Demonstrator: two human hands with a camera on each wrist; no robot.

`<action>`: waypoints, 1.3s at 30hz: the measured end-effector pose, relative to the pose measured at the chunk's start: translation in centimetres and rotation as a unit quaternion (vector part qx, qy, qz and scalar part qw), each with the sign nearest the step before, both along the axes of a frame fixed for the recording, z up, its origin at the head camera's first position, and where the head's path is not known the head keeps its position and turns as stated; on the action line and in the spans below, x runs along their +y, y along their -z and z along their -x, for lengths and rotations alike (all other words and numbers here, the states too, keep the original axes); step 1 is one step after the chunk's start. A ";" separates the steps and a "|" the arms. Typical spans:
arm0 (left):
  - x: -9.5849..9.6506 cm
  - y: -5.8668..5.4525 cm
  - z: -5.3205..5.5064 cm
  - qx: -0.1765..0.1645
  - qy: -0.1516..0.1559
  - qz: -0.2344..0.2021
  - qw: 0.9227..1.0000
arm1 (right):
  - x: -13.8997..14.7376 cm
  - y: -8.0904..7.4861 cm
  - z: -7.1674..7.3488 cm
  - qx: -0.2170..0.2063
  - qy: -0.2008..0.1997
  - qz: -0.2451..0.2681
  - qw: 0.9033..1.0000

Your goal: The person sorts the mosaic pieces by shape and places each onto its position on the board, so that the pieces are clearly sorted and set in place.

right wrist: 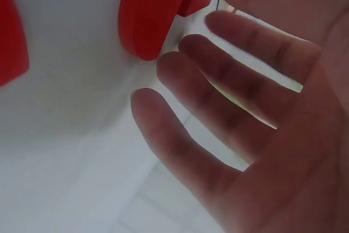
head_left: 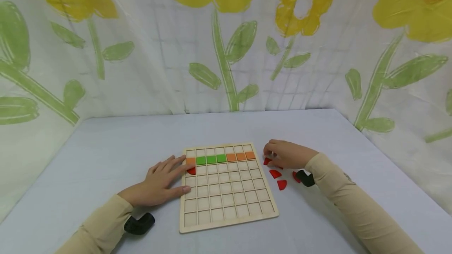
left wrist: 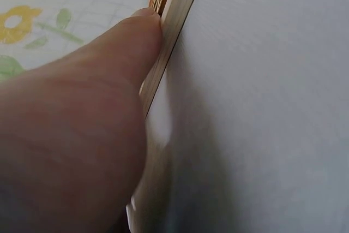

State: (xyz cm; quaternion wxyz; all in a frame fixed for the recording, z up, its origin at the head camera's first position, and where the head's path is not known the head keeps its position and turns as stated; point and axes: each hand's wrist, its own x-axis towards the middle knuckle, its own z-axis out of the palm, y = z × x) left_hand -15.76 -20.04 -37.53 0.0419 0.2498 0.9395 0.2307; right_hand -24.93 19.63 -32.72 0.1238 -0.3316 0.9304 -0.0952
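While the left hand (head_left: pixel 160 185) lies with thumb and forefinger parted at the left edge of a pale wooden grid board (head_left: pixel 227 188), its fingertip over a flat red wedge (head_left: pixel 192 171) in the leftmost column, the right hand (head_left: pixel 289 154) curves loosely among other red wedges (head_left: pixel 275 174) on the white counter (head_left: pixel 148 132), right of the board. Green squares (head_left: pixel 210 160) and orange squares (head_left: pixel 241 156) fill the second row from the far edge.

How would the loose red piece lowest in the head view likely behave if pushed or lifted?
The red piece looks small and flat with crisp edges, so it is probably stiff and light. Lying flat on the tabletop, it would likely slide rather than roll or tip. Its low profile may make it awkward to pinch.
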 end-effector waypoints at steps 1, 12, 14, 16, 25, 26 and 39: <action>-0.1 0.0 0.0 -0.002 -0.001 0.000 1.000 | -0.1 0.0 0.0 0.003 -0.005 -0.002 1.000; -0.6 -0.2 -0.1 -0.003 0.002 -0.009 1.000 | -1.1 -0.5 0.1 0.014 0.002 -0.020 1.000; -0.7 -0.1 0.0 0.000 0.002 -0.008 1.000 | -1.2 -0.5 0.2 0.009 0.010 -0.019 1.000; -0.8 0.0 0.1 0.000 0.003 -0.005 1.000 | -1.3 -0.5 0.3 0.012 0.013 -0.016 1.000; -0.7 0.2 0.4 -0.007 0.017 -0.024 1.000 | -0.9 -1.3 0.1 0.052 -0.003 0.029 0.998; -0.6 0.3 0.4 -0.009 0.017 -0.024 1.000 | -1.0 -1.5 -0.1 0.056 -0.008 0.033 0.998; -0.9 0.2 0.5 -0.018 0.006 0.003 1.000 | -10.1 -4.7 -2.3 0.079 -0.128 0.035 0.988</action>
